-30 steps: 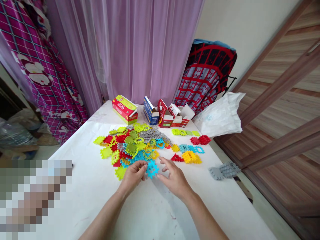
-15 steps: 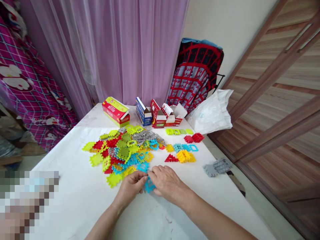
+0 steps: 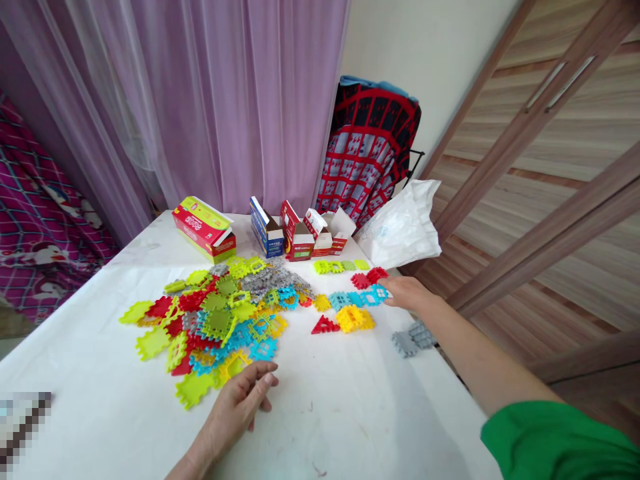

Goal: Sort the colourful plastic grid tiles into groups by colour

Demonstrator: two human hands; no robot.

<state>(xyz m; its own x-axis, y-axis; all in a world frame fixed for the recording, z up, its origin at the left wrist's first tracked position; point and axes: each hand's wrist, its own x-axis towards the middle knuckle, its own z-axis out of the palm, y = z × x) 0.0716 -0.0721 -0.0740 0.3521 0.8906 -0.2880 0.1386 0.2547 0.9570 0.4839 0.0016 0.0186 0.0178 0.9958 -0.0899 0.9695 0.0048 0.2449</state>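
Note:
My right hand point(image 3: 407, 293) is stretched out to the right side of the table, its fingers pinching a blue toothed plastic tile with a window grid point(image 3: 382, 292). That tile is at the end of a row of flat blue building tiles point(image 3: 345, 300). Just behind it are red tiles point(image 3: 361, 280), and yellow tiles point(image 3: 351, 319) lie stacked in front. My left hand point(image 3: 245, 397) rests over the white tabletop with fingers loosely apart and nothing in them. Beside it is a mixed heap of interlocking tiles point(image 3: 217, 323) in green, red, blue, yellow and grey.
Along the back stand a red-and-yellow carton point(image 3: 203, 230), a blue box point(image 3: 267, 230) and open red boxes point(image 3: 299, 240). A white bag point(image 3: 405, 227) leans at the back right. Grey tiles point(image 3: 410, 340) lie near the right edge, a red triangle point(image 3: 325, 325) further in.
My right hand has moved away from my left, carrying the blue tile to the blue row at the right. The left hand has let go, and the view has shifted right.

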